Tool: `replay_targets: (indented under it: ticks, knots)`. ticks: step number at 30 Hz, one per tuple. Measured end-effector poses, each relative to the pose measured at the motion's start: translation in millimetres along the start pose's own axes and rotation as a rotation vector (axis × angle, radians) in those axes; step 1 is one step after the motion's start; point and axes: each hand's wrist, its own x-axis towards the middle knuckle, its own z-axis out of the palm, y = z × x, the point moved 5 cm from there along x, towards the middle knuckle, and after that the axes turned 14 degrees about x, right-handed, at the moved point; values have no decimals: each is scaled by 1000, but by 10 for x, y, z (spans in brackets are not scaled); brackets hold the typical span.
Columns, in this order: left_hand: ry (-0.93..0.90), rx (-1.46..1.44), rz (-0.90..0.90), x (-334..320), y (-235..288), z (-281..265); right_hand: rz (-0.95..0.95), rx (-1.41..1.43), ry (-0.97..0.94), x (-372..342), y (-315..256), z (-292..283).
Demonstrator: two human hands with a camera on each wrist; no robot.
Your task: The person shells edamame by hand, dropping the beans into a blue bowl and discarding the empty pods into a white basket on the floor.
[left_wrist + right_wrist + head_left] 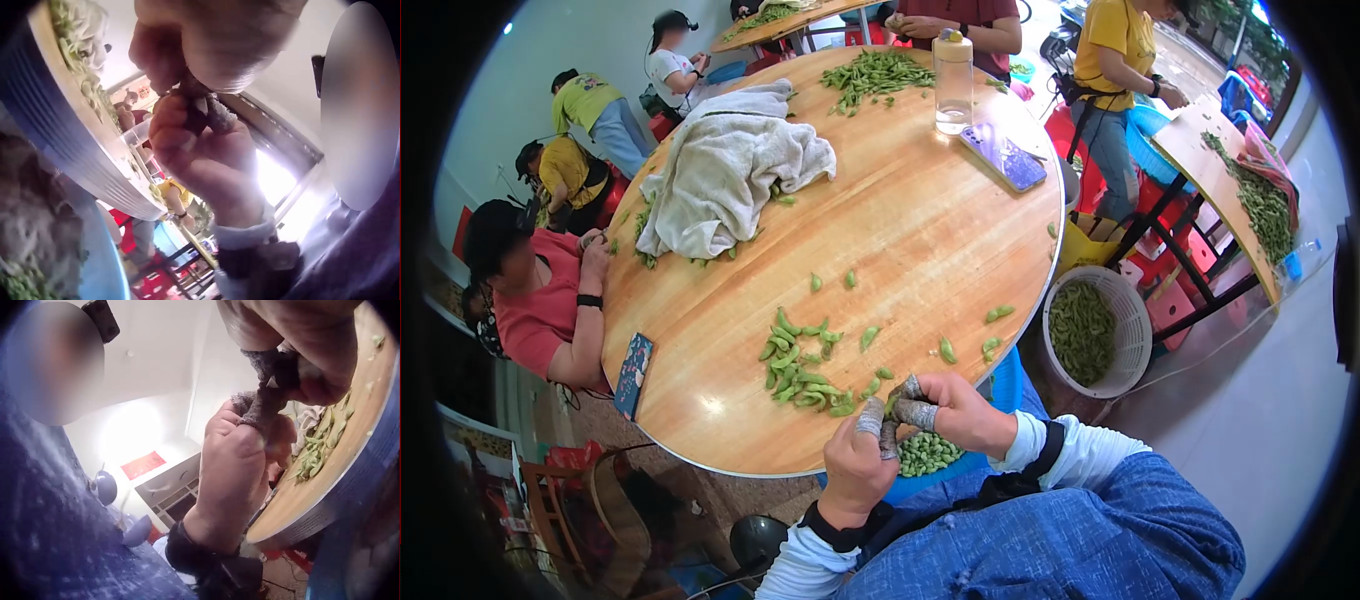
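Both hands meet at the table's near edge, thumbs and index fingers wrapped in grey tape. Between their fingertips is a green edamame pod (891,403), mostly hidden by the wrapped fingers. My left hand (860,468) pinches it from the left, and my right hand (962,414) pinches it from the right. Below them, a blue basin (1003,385) holds shelled green beans (928,455). A loose pile of edamame pods (785,365) lies on the round wooden table (910,245) just beyond the hands. In both wrist views the fingertips come together, dark and blurred.
A grey towel (725,165) covers pods at the far left. A water bottle (953,85) and a purple phone (1003,158) stand and lie at the back right. A dark patterned box (633,375) is at the left edge. A white basket (1135,335) of pods sits on the floor.
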Motion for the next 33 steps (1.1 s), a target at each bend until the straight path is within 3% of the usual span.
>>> replay_targets:
  ticks: [2,5,8,15,20,28,31,33]
  knots:
    - [14,-191,-154,-59,-94,97,-50,-34,-9,4,6,-16]
    - [-112,-833,-647,-87,-131,145,-144,-191,5,-2,-50,-3]
    - [-183,-1194,-756,-141,-199,209,-338,-580,-99,-65,-230,98]
    - [-443,-1212,-857,-238,-289,257,-380,-811,-229,-99,-189,114]
    - [-418,-1449,-989,-252,-301,290,-314,-810,-122,-70,-269,73]
    - [-344,-1730,-1136,-231,-233,369,-419,-909,-162,-109,-257,138]
    - [-431,-1572,-1028,-303,-301,409,-428,-908,-112,-110,-297,106]
    - [-453,-1279,-863,-290,-276,305,-481,-945,-33,-92,-429,-59]
